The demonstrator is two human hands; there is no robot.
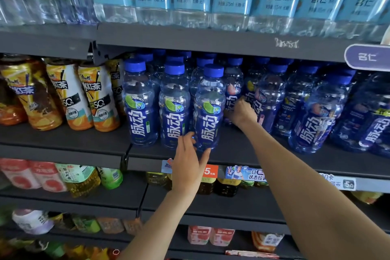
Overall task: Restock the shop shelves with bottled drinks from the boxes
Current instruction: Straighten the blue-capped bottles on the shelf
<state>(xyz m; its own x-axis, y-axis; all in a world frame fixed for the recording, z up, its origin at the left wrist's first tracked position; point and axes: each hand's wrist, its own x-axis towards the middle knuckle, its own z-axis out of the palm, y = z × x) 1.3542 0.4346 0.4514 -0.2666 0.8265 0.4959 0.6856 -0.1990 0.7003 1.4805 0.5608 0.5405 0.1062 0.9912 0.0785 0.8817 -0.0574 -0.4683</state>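
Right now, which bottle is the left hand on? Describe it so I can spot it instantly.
Find the dark middle shelf with blue-capped bottles. At its left end stand three lime-label bottles in front; the left hand touches the base of the rightmost lime-label bottle. It stands furthest forward, and the bottles to its right carry peach labels.

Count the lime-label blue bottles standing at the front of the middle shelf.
3. One bottle at the left, one in the middle, and one at the right, with the left hand at its base. More may stand hidden behind them.
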